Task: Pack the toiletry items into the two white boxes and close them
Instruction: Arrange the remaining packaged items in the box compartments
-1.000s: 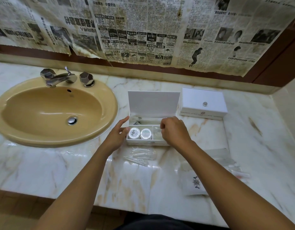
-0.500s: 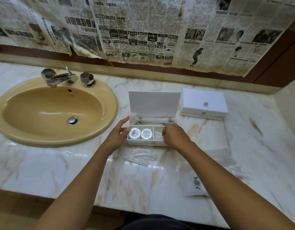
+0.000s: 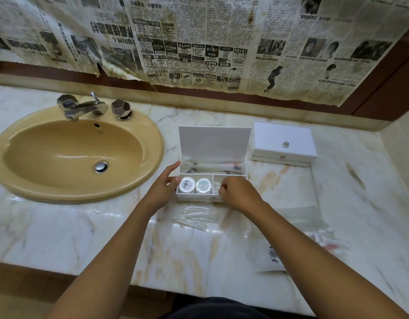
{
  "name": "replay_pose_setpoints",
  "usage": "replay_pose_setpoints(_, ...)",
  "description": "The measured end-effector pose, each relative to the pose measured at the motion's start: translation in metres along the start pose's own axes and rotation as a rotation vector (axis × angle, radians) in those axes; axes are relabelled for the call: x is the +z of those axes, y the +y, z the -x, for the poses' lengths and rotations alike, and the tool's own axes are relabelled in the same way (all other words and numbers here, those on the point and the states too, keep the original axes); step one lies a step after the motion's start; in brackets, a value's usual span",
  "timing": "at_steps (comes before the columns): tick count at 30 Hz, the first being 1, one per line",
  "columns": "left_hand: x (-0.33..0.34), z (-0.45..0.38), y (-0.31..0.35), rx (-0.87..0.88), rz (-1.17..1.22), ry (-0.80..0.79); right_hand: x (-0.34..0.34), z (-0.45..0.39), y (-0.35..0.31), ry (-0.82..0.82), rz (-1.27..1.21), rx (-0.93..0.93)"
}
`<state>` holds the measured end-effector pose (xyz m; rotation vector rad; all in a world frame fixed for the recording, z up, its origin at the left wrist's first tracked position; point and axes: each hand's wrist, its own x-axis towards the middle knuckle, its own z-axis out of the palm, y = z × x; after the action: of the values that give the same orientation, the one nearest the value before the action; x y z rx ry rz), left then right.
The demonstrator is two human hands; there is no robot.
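Right now the open white box (image 3: pixel 212 196) sits in the middle of the marble counter (image 3: pixel 60 229), with its lid (image 3: pixel 214 143) standing straight up at the back. The yellow sink (image 3: pixel 72 155) is at 9 o'clock from the box, with a strip of bare counter between them. The closed white box (image 3: pixel 282 143) sits at 2 o'clock, just beside the lid. The wall with old newspaper (image 3: pixel 198 42) is at 12 o'clock, well back. At 6 o'clock, near the front of the box, lie clear plastic packets (image 3: pixel 196 216). A white pouch (image 3: pixel 271 256) and some cotton buds (image 3: pixel 325 238) lie at 4 o'clock, near the counter's front edge.

The left hand (image 3: pixel 163 188) is spread, with its fingers touching the left wall of the open box. Two round jars (image 3: pixel 195 185) stand side by side in the front left part. The right hand (image 3: pixel 239 193) is curled over the front right part; whether it holds anything cannot be told.
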<state>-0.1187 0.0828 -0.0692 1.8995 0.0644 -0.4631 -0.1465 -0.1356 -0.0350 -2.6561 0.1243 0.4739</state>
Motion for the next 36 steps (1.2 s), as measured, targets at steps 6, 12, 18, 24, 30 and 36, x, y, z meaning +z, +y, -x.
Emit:
replay_pose_setpoints(6,0.001,0.0,0.0,0.006,0.003,0.009,0.006,0.02,-0.022,0.376,-0.077,-0.306)
replay_pose_setpoints(12,0.001,-0.001,-0.001,0.009,-0.005,0.017,0.037,0.035,-0.04,0.117,0.095,-0.457)
replay_pose_setpoints(18,0.002,0.0,0.0,0.004,-0.016,0.016,0.065,0.044,-0.036,-0.059,0.246,-0.447)
replay_pose_setpoints(24,0.002,0.0,0.0,0.011,-0.023,0.023,0.073,0.045,-0.03,-0.047,0.309,-0.469)
replay_pose_setpoints(30,0.002,-0.003,-0.003,0.005,-0.03,0.02,0.068,0.047,-0.035,-0.039,0.28,-0.442)
replay_pose_setpoints(36,0.002,-0.005,-0.006,0.005,-0.026,0.021,0.054,0.046,-0.041,-0.013,0.128,-0.362)
